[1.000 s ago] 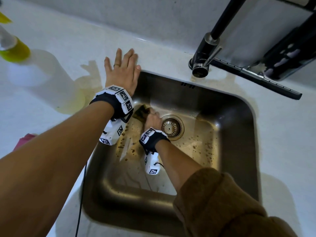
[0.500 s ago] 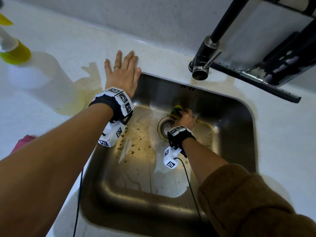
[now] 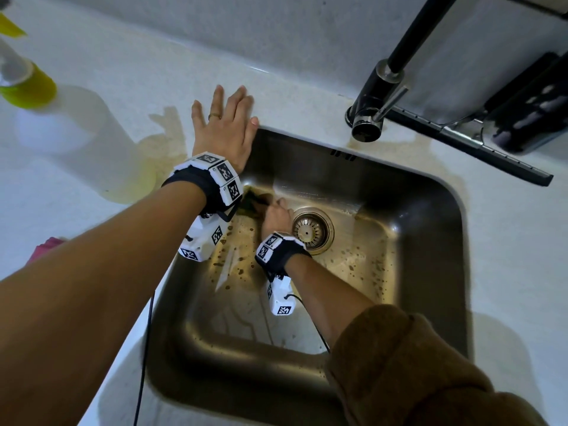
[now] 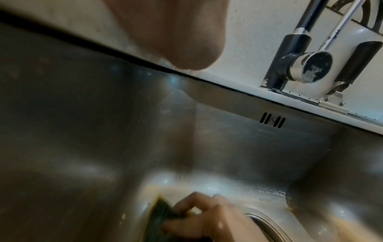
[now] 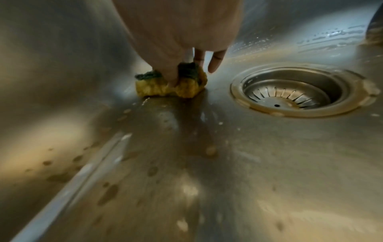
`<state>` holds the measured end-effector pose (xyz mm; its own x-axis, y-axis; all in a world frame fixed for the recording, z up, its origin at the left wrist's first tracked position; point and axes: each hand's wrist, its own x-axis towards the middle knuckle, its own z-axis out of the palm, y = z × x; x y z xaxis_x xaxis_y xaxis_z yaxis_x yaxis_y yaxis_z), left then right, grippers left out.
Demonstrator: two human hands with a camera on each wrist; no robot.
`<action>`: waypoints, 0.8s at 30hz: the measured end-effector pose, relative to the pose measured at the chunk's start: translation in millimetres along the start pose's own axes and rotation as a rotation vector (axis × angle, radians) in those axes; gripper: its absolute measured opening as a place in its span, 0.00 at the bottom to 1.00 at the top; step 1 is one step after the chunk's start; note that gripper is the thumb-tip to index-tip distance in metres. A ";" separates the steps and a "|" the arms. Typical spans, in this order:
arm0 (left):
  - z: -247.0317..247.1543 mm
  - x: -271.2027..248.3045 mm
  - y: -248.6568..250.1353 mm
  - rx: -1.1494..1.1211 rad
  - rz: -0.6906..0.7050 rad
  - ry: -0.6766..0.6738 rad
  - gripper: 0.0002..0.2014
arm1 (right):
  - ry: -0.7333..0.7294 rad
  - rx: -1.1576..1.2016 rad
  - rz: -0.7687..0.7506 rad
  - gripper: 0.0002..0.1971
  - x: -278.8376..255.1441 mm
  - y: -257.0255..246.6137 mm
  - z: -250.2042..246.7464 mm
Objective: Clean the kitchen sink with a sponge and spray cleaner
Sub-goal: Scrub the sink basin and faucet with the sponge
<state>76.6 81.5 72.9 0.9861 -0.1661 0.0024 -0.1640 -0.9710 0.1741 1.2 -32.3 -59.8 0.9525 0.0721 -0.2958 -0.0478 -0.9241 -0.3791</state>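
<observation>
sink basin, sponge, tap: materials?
Sink: looks like brushed stainless steel, going by its dull grey reflective sheen. Sponge: yellow foam with a dark green scouring layer, squashed by the right hand. Tap: black-coated metal, apparently; coating chipped to silver.

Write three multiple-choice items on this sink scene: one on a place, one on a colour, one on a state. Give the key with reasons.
1. Where does the left hand rest?
A. on the faucet
B. flat on the counter at the sink's corner
C. in the drain

2. What colour is the sponge's soft side?
A. yellow
B. pink
C. white

3. How is the right hand?
A. open, idle
B. gripping the faucet
C. gripping the sponge on the sink floor

Key: B, fingers lie spread on the counter; A, the right wrist view shows yellow under green; C, fingers pinch the sponge left of the drain.
</observation>
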 end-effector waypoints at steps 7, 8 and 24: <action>-2.6 -0.4 0.8 -0.002 -0.007 -0.019 0.25 | -0.205 0.174 -0.326 0.11 -48.9 12.0 14.2; -2.8 -0.5 1.0 -0.004 -0.009 -0.019 0.25 | -0.237 0.266 -0.238 0.11 -51.7 16.6 8.4; 3.1 2.4 -0.9 -0.017 -0.002 0.023 0.24 | 0.005 0.089 -0.037 0.21 22.8 8.8 5.5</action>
<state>79.0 81.5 69.8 0.9868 -0.1598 0.0247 -0.1615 -0.9683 0.1905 20.9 -36.7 -74.7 0.9557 0.1034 -0.2754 -0.0386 -0.8840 -0.4658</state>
